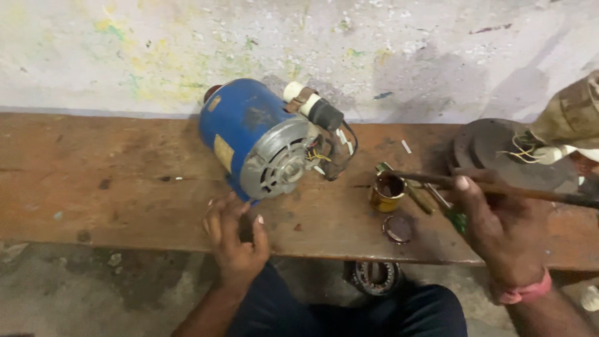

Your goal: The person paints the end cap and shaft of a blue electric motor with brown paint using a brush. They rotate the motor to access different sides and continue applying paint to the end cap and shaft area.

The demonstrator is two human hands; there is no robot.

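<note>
Blue cylindrical electric motor (262, 140) with grey vented end cover, laid on worn wooden tabletop (112, 181).
Left hand (236, 234) rested open beside motor base; right hand (499, 228) closed around thin dark rod (430, 179) held over small open brass-coloured tin (387, 191). Risk judged: tin tipped by rod, contents spilled.

The light was dim and flat, coming softly from above. The wall (312, 50) was the brightest part, a little washed out. A soft shadow fell on it at the right. The floor (93, 287) under the bench (125, 187) lay dark. The whole view was slightly soft and grainy, blurrier at the right edge.
</note>
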